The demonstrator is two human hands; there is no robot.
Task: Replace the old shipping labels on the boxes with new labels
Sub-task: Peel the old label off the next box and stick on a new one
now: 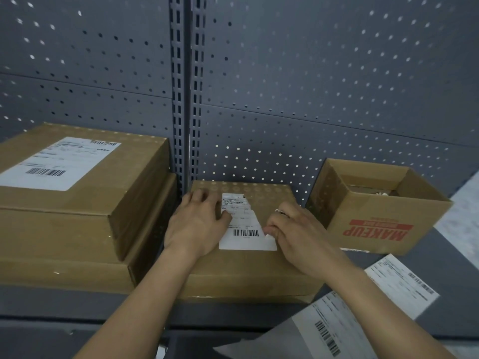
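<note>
A flat cardboard box (pixel 259 270) lies on the grey shelf in front of me. A white shipping label (pixel 243 229) with a barcode sits on its top. My left hand (pixel 197 224) rests flat on the box, its thumb on the label's left edge. At the label's lower right corner, my right hand (pixel 293 234) pinches a lifted bit of the label. Two loose label sheets lie at the lower right: a nearer label sheet (pixel 329 325) and a farther label sheet (pixel 404 283).
Two stacked cardboard boxes (pixel 77 216) stand on the left, the upper one bearing a large white label (pixel 59 164). An open box printed MAKEUP (pixel 378 216) stands at the right. A grey pegboard wall (pixel 311 86) closes the back of the shelf (pixel 64 301).
</note>
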